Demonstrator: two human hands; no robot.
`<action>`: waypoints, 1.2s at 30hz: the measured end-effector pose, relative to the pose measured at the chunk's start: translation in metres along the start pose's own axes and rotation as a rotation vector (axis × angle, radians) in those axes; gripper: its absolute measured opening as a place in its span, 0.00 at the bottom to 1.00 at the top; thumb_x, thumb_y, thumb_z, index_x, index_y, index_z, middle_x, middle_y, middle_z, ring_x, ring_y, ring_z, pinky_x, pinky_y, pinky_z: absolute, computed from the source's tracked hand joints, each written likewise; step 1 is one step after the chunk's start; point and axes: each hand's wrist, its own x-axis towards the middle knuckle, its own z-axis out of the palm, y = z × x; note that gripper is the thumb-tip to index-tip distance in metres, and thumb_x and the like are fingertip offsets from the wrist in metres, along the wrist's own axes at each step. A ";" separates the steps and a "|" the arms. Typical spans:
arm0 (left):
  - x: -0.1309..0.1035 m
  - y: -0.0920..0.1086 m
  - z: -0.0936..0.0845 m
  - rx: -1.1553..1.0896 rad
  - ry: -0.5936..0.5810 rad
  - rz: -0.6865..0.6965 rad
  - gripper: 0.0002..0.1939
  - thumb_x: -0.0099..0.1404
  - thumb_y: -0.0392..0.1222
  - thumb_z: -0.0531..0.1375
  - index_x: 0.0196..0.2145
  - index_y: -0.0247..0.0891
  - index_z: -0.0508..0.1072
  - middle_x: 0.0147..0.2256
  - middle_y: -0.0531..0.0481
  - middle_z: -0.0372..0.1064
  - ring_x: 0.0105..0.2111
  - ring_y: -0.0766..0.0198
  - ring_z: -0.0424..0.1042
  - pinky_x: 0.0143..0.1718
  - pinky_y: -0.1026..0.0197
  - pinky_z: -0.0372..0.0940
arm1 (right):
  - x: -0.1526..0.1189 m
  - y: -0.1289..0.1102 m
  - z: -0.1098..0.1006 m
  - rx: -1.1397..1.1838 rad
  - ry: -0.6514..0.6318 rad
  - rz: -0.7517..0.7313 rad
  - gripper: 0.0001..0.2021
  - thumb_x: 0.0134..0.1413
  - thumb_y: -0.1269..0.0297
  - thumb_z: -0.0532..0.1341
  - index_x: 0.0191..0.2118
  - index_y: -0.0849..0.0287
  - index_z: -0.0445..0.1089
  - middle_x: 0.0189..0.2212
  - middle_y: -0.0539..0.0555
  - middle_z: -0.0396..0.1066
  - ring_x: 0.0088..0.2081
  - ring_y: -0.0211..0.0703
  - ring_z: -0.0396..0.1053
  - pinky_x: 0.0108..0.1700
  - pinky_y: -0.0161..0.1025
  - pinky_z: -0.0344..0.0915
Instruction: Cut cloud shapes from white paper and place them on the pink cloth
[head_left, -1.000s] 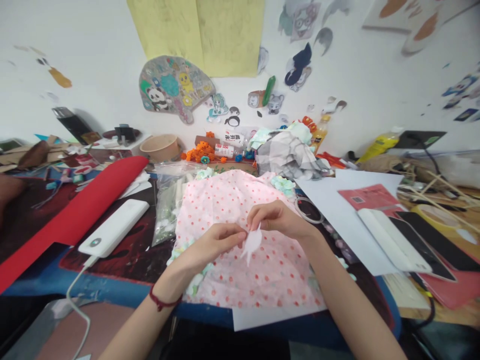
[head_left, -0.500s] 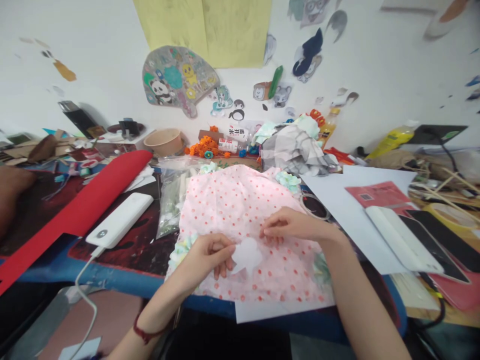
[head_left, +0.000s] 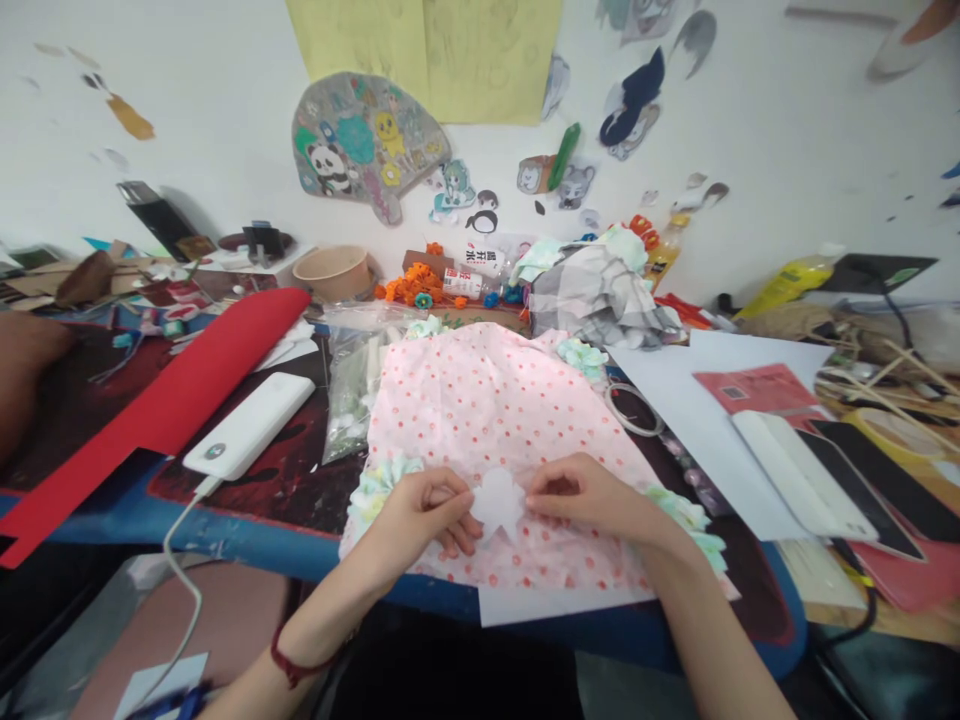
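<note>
Above the pink cloth with red dots (head_left: 480,390), a small white paper cutout (head_left: 499,502) is held near the cloth's front edge. My left hand (head_left: 437,512) pinches the cutout's left edge between thumb and fingers. On the opposite side, my right hand (head_left: 574,493) has its thumb and fingertips closed at the cutout's right edge. Pale green and yellow ruffled flowers (head_left: 386,485) sit at the cloth's corners. A white sheet (head_left: 555,603) sticks out from under the cloth's front edge.
Left lie a white power bank (head_left: 251,425) with a cable and a long red piece (head_left: 187,390). Another person's arm (head_left: 26,375) shows at far left. At right are a large white sheet (head_left: 675,390), phones (head_left: 862,490) and a tape roll (head_left: 904,435).
My right hand has come down and left onto the cutout's right edge. The cutout is now between both hands. The camera view has shifted slightly.
</note>
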 end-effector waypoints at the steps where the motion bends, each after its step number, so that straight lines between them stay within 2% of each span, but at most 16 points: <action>1: 0.000 -0.001 0.000 -0.001 -0.004 0.003 0.19 0.60 0.53 0.66 0.31 0.33 0.68 0.25 0.46 0.77 0.20 0.66 0.75 0.20 0.69 0.65 | 0.000 0.001 0.002 0.003 0.033 0.007 0.13 0.56 0.55 0.65 0.29 0.62 0.75 0.22 0.49 0.70 0.25 0.35 0.64 0.28 0.33 0.59; 4: 0.001 -0.003 -0.001 -0.007 -0.015 0.019 0.19 0.60 0.54 0.66 0.31 0.33 0.68 0.25 0.46 0.78 0.20 0.66 0.75 0.20 0.69 0.65 | -0.002 0.004 0.008 0.030 0.142 0.037 0.13 0.56 0.55 0.65 0.31 0.61 0.73 0.24 0.50 0.71 0.24 0.36 0.67 0.27 0.33 0.60; 6: 0.001 -0.004 -0.002 -0.016 -0.021 0.032 0.19 0.60 0.54 0.66 0.31 0.34 0.68 0.25 0.45 0.78 0.20 0.65 0.75 0.19 0.69 0.65 | -0.004 0.006 0.011 0.038 0.170 0.046 0.14 0.55 0.53 0.65 0.32 0.61 0.73 0.26 0.51 0.72 0.25 0.36 0.67 0.27 0.33 0.61; 10: 0.001 -0.005 -0.002 -0.021 -0.028 0.049 0.19 0.61 0.54 0.65 0.31 0.34 0.68 0.26 0.45 0.78 0.20 0.65 0.75 0.19 0.69 0.65 | -0.006 0.008 0.014 0.041 0.164 0.022 0.13 0.54 0.55 0.66 0.32 0.61 0.75 0.28 0.51 0.72 0.29 0.36 0.67 0.31 0.33 0.62; 14: 0.001 -0.005 -0.002 0.042 -0.023 0.066 0.17 0.62 0.53 0.63 0.31 0.34 0.69 0.26 0.46 0.78 0.20 0.66 0.74 0.19 0.68 0.65 | -0.005 0.010 0.014 0.070 0.141 0.014 0.12 0.53 0.56 0.67 0.31 0.62 0.75 0.25 0.49 0.70 0.26 0.34 0.64 0.30 0.33 0.60; 19: -0.001 0.001 -0.001 0.292 0.001 0.122 0.13 0.65 0.48 0.59 0.30 0.35 0.70 0.21 0.51 0.73 0.16 0.71 0.67 0.17 0.69 0.60 | -0.003 0.010 0.013 0.055 0.134 0.026 0.14 0.52 0.54 0.68 0.29 0.62 0.75 0.23 0.49 0.69 0.26 0.34 0.62 0.29 0.33 0.58; 23: -0.001 0.009 -0.003 0.486 0.028 0.136 0.11 0.65 0.45 0.58 0.29 0.36 0.71 0.20 0.53 0.71 0.16 0.70 0.66 0.18 0.69 0.59 | -0.004 0.007 0.013 0.060 0.125 0.036 0.15 0.52 0.54 0.67 0.28 0.62 0.74 0.23 0.48 0.67 0.25 0.34 0.60 0.27 0.33 0.56; 27: 0.000 0.010 -0.005 0.554 0.045 0.156 0.11 0.64 0.44 0.57 0.28 0.37 0.70 0.20 0.53 0.70 0.16 0.69 0.66 0.19 0.69 0.59 | -0.003 0.005 0.016 0.067 0.170 0.044 0.15 0.51 0.53 0.68 0.26 0.62 0.73 0.21 0.47 0.65 0.22 0.32 0.58 0.26 0.33 0.55; 36: 0.002 0.010 -0.003 0.632 0.055 0.127 0.12 0.65 0.45 0.56 0.27 0.36 0.71 0.20 0.52 0.70 0.16 0.68 0.66 0.19 0.68 0.58 | -0.002 0.014 0.016 0.036 0.172 0.110 0.16 0.50 0.52 0.68 0.28 0.63 0.76 0.20 0.51 0.70 0.19 0.33 0.62 0.21 0.32 0.58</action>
